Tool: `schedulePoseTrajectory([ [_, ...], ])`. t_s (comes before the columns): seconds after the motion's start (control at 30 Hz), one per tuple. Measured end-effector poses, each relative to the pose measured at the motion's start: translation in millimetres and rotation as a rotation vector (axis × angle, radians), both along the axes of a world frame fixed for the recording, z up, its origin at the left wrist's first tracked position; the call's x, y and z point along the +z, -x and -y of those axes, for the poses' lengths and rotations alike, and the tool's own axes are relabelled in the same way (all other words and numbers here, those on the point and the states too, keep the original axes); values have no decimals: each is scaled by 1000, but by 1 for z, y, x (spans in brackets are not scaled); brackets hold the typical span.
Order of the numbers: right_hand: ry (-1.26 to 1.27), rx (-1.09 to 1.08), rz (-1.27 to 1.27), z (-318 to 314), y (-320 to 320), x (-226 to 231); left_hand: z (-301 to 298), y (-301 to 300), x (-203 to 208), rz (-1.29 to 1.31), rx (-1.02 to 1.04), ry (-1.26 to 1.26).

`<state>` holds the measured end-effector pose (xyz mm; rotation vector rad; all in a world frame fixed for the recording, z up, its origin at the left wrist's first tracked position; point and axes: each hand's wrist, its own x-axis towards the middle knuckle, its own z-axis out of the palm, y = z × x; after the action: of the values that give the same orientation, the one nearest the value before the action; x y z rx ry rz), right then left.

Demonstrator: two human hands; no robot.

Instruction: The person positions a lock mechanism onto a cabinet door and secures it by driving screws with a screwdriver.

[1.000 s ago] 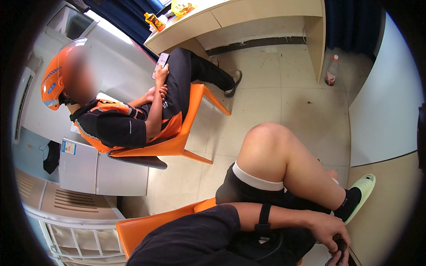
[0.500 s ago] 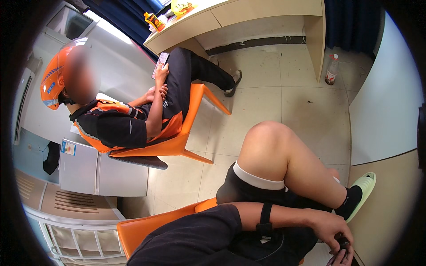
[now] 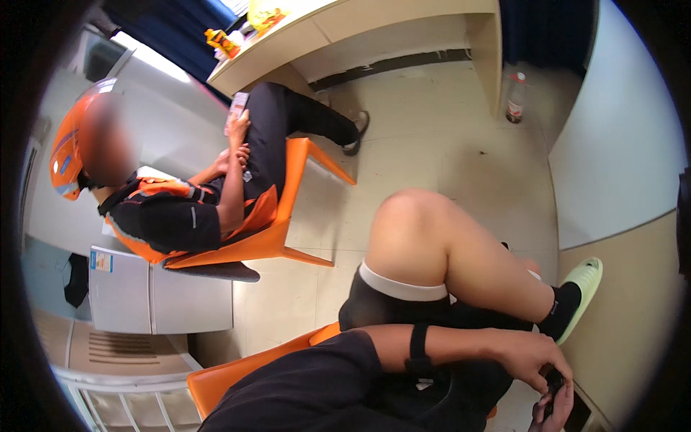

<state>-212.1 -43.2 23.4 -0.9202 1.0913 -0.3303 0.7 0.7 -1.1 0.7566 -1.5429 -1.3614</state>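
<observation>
At the lower right, my left hand (image 3: 534, 358) is closed, its fingers curled onto a small black object (image 3: 553, 380). My right hand (image 3: 560, 409) comes up from below against the same object, also closed around it, and is partly cut off by the frame. What kind of object it is cannot be made out, since the fingers hide most of it. A black strap (image 3: 419, 347) circles my left arm near the elbow. My bent bare leg (image 3: 425, 245) lies just beyond that arm, ending in a black sock and a pale green slipper (image 3: 583, 295).
A person in an orange helmet (image 3: 66, 155) sits on an orange chair (image 3: 288, 216), holding a phone (image 3: 237, 108). Behind stand a desk (image 3: 374, 25) and a bottle (image 3: 515, 97) on the floor. A small fridge (image 3: 191, 299) is at left, a pale panel (image 3: 612, 144) at right.
The surroundings have shifted left in the picture as the view turned slightly. Both my hands stay on the black object, with the fingers moved a little. The seated person keeps much the same pose.
</observation>
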Motion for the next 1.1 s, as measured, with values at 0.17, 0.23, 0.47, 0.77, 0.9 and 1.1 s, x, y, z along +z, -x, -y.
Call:
schedulePoseTrajectory([
  [0.17, 147, -1, -5, 5, 6, -13, 5, -1, 5, 22, 119, -123],
  [0.23, 261, 139, -5, 3, 9, -16, 6, 2, 2, 107, 156, -207],
  [0.47, 874, 391, -185, 21, 16, 3, 17, 19, 14, 113, 108, -353],
  [0.77, 653, 305, -88, 21, 12, -8, 15, 22, -1, 44, 164, -384],
  [0.9, 501, 281, -92, 24, 8, 2, 14, 21, -3, -5, 165, -461],
  [1.1, 341, 221, -57, 24, 9, 3, 16, 21, -13, 5, 204, -339],
])
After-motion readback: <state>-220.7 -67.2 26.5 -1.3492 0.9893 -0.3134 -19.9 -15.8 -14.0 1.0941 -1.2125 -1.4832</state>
